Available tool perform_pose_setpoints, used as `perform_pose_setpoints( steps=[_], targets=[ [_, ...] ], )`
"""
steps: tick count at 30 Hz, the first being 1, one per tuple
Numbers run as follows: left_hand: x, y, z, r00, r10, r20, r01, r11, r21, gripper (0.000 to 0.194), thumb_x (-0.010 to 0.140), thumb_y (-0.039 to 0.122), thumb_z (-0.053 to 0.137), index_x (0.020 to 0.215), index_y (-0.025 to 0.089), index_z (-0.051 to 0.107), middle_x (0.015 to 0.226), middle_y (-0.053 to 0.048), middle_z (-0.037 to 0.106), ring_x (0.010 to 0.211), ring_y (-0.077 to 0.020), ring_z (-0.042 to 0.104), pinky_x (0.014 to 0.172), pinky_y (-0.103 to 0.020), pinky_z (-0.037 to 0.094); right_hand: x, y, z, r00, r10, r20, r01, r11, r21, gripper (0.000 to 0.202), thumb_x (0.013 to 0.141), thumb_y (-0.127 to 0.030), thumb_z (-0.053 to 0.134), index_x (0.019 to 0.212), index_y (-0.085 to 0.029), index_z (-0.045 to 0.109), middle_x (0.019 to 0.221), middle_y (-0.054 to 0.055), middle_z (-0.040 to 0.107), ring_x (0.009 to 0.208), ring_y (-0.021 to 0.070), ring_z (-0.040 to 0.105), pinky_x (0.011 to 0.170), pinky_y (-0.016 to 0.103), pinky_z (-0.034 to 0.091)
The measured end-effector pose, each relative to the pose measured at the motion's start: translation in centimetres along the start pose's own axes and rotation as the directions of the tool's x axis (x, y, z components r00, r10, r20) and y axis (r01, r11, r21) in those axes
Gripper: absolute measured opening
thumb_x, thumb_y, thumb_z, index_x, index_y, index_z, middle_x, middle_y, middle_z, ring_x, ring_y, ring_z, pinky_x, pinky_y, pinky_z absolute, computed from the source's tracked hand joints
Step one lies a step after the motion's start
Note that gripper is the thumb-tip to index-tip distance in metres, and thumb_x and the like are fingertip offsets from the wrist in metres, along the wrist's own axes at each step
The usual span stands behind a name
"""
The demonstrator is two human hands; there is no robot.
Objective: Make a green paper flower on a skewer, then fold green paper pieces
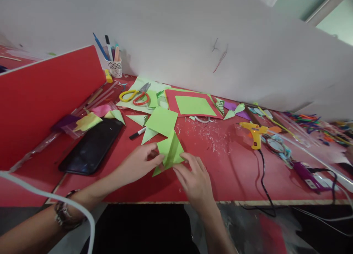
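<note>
Both hands are at a folded light green paper point(171, 151) near the table's front edge. My left hand point(143, 160) pinches its left side between thumb and fingers. At its lower right corner, my right hand point(194, 175) has thumb and fingers closed on the paper. A flat green square point(162, 121) lies just beyond, partly over other green pieces. Left of it is a marker with a black cap point(138, 133). Scissors with yellow and red handles point(138, 95) rest on pale green sheets farther back.
A black phone point(92, 145) lies left. A yellow glue gun point(255, 132) with a black cord is at the right, near a purple power strip point(310, 176). A pen cup point(114, 68) stands by the wall. A red panel point(49, 99) rises at the left.
</note>
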State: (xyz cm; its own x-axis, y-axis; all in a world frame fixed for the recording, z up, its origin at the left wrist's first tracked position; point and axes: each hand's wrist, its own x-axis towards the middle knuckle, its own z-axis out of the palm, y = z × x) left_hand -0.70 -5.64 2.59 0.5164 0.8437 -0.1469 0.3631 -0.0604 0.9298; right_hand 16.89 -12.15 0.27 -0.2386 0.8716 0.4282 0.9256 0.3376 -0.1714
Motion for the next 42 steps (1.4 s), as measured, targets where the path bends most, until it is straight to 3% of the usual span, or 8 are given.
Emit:
perform_pose_setpoints(
  steps=[5,9,17,23,26,30,35,42],
  targets=[
    [-1.3,-0.1,0.1,0.996,-0.081,0.048,0.083,0.996,-0.039,0.03,0.08,0.032,0.04,0.067,0.015,0.061,0.068,-0.002,0.066,0.065,-0.0149,0.06,0.065,-0.024,0.045,-1.0,1.1,0.1,0.994,-0.081,0.067,0.079,0.996,0.037,0.019,0.082,-0.019,0.047,0.097,-0.021,0.058,0.111,0.007,0.053,0.098,0.0202,0.048,0.081,0.033,0.042],
    [-2.0,-0.3,0.5,0.989,-0.103,0.108,0.112,0.99,-0.086,0.029,0.079,0.033,0.04,0.068,0.017,0.062,0.07,0.0,0.065,0.07,-0.0145,0.059,0.069,-0.023,0.044,-1.4,0.7,0.3,0.986,-0.151,-0.065,0.152,0.988,-0.002,0.031,0.079,-0.015,0.051,0.11,-0.019,0.049,0.122,0.011,0.044,0.108,0.0223,0.041,0.088,0.037,0.039],
    [-2.4,-1.5,0.5,0.994,-0.111,0.014,0.106,0.971,0.216,0.028,0.076,0.031,0.036,0.064,0.015,0.055,0.062,0.001,0.056,0.06,-0.0128,0.051,0.056,-0.022,0.039,-0.5,0.1,0.4,0.952,-0.263,-0.156,0.239,0.959,-0.155,0.014,0.077,-0.014,0.055,0.086,-0.024,0.06,0.124,0.004,0.043,0.107,0.0205,0.037,0.091,0.037,0.033],
    [-3.4,-1.8,1.0,0.977,0.015,-0.213,0.147,0.681,0.718,0.027,0.076,0.027,0.039,0.056,0.016,0.052,0.057,-0.003,0.055,0.06,-0.0169,0.052,0.061,-0.029,0.039,-0.4,0.9,0.8,0.952,-0.289,0.102,0.286,0.957,0.038,0.017,0.081,-0.01,0.045,0.077,-0.02,0.058,0.123,0.002,0.047,0.108,0.0186,0.041,0.087,0.033,0.04],
    [-3.8,-2.5,1.7,0.941,0.191,-0.279,0.132,0.551,0.824,0.019,0.077,0.026,0.043,0.083,0.015,0.057,0.076,-0.007,0.06,0.074,-0.0213,0.056,0.068,-0.034,0.043,-0.5,1.2,1.0,0.935,-0.288,0.208,0.259,0.953,0.156,0.017,0.081,-0.01,0.043,0.079,-0.019,0.058,0.121,0.005,0.049,0.108,0.0179,0.045,0.085,0.031,0.042],
    [-4.4,-3.6,1.7,0.92,0.38,-0.096,-0.136,0.539,0.831,0.042,0.079,0.021,0.045,0.121,0.018,0.04,0.122,-0.01,0.045,0.108,-0.0222,0.045,0.086,-0.035,0.042,-0.4,1.6,0.6,0.912,-0.294,0.286,0.175,0.91,0.377,0.019,0.079,-0.008,0.043,0.083,-0.019,0.059,0.106,0.004,0.057,0.099,0.0133,0.05,0.083,0.026,0.045],
    [-4.8,-3.3,1.1,0.94,0.306,0.153,-0.3,0.523,0.798,0.028,0.082,0.028,0.046,0.108,0.022,0.053,0.105,-0.004,0.057,0.092,-0.0198,0.052,0.079,-0.035,0.044,-0.5,2.1,-0.1,0.917,-0.218,0.333,0.038,0.881,0.472,0.022,0.078,-0.007,0.047,0.091,-0.02,0.059,0.11,0.003,0.055,0.101,0.0135,0.049,0.087,0.029,0.044],
    [-4.6,-3.4,0.9,0.939,0.313,0.141,-0.311,0.603,0.734,0.037,0.077,0.04,0.052,0.108,0.021,0.054,0.103,-0.005,0.058,0.092,-0.0198,0.053,0.077,-0.033,0.045,-0.4,2.2,-0.2,0.943,-0.035,0.331,-0.137,0.865,0.483,0.016,0.085,-0.019,0.045,0.086,-0.02,0.06,0.095,0.002,0.058,0.088,0.0115,0.054,0.079,0.024,0.044]
  ],
)
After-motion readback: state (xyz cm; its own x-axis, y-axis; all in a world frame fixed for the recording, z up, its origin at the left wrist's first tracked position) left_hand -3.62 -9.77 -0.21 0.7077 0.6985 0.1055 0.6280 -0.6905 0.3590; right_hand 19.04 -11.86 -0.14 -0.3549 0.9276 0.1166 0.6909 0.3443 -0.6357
